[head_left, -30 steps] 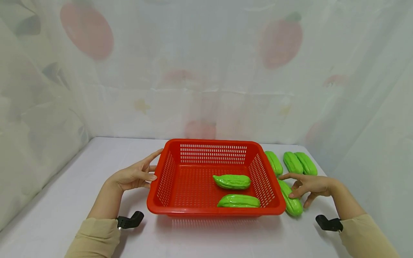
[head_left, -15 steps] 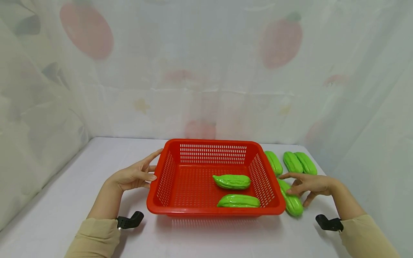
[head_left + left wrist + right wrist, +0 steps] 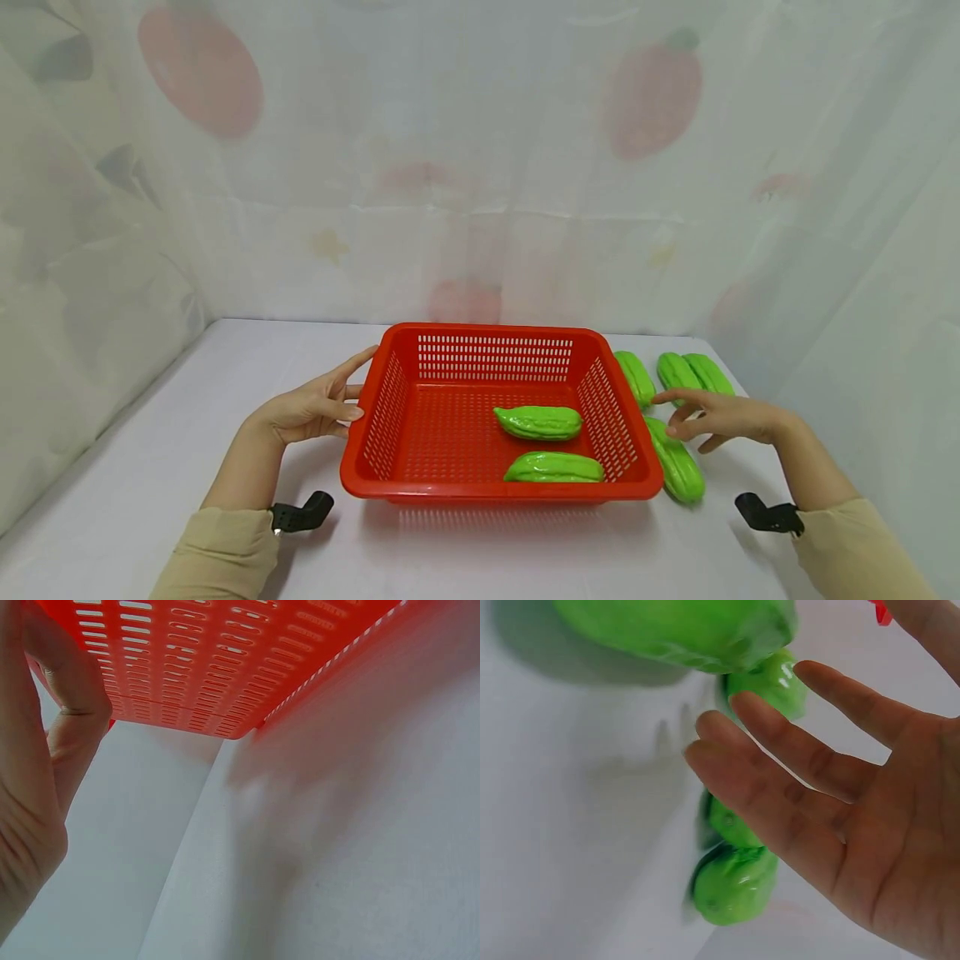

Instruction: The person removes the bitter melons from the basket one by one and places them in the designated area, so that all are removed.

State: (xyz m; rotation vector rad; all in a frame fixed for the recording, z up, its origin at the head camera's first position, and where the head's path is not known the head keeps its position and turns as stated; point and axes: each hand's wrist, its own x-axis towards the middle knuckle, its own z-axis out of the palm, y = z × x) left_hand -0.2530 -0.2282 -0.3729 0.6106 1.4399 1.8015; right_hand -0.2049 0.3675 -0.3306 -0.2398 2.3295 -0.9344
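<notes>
The left hand (image 3: 311, 408) touches the left rim of a red plastic basket (image 3: 498, 491), fingers spread; in the left wrist view, one bent finger (image 3: 79, 694) lies by its perforated wall. Two green ridged bitter melons, a rear one (image 3: 538, 423) and a front one (image 3: 553, 467), lie inside. To the right, the right hand (image 3: 723, 417) hovers over the far end of another bitter melon (image 3: 681, 471) on the table. Its fingers are loosely spread and hold nothing. In the right wrist view, a gap separates the hand (image 3: 832, 787) from the nearest bitter melon (image 3: 682, 630).
Behind the right hand lie more bitter melons: one against the basket's right side (image 3: 636, 379), and a pair farther right (image 3: 681, 377). A white cloth covers the table (image 3: 480, 558). A printed curtain (image 3: 480, 167) hangs behind it.
The right hand has lifted off the nearest bitter melon on the table and moved slightly away from the person. The left hand and basket stay in place.
</notes>
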